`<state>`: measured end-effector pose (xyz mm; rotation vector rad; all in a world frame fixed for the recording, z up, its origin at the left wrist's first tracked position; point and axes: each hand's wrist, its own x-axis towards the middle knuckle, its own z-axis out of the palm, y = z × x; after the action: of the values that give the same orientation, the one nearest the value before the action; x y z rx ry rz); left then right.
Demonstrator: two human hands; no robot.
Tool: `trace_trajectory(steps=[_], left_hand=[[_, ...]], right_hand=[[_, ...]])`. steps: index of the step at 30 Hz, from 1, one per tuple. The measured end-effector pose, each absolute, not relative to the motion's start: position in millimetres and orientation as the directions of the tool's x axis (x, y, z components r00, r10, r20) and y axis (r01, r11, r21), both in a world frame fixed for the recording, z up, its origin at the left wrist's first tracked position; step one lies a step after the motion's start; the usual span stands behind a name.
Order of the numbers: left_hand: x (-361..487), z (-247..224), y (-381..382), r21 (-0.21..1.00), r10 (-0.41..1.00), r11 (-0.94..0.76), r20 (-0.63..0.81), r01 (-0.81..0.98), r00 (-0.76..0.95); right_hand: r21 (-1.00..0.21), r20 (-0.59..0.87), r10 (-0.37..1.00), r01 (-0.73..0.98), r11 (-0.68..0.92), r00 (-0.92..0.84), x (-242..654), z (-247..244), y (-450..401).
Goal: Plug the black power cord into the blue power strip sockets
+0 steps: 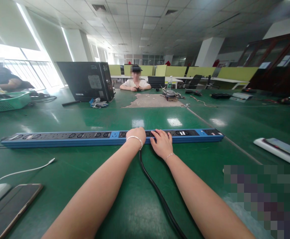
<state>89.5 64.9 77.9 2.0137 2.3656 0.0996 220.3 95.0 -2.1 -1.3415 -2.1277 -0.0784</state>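
Observation:
A long blue power strip [60, 142] with a black socket face lies across the green table. My left hand [136, 135] is closed over the middle of the strip, around the upper end of a black cable [157, 191], whose plug is hidden by the fingers. The cable runs down toward the table's near edge, between my forearms. Just right of it, my right hand [162, 142] rests with spread fingers on the strip's sockets.
A phone [15, 205] and white cable [25, 171] lie near left. Farther back are a green basket [13, 101], a black computer case [85, 81] and gloves [98, 103]. A person [136, 81] sits opposite, another [8, 78] at left. A white device [279, 149] lies right.

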Motion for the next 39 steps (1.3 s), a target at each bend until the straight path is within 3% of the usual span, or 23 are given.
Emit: trace_trajectory(steps=[18,39], left_hand=[[89.9,72.7,69.1,0.068,0.979,0.187,0.071,0.980,-0.192],[87.0,59.9,64.3,0.262,0.944,0.306,0.043,0.915,-0.328]], right_hand=[[-0.291,0.526,0.800,0.823,0.488,-0.288,219.7,-1.9,96.2],[-0.313,0.532,0.806,0.824,0.471,-0.258,217.6,-1.7,96.4]])
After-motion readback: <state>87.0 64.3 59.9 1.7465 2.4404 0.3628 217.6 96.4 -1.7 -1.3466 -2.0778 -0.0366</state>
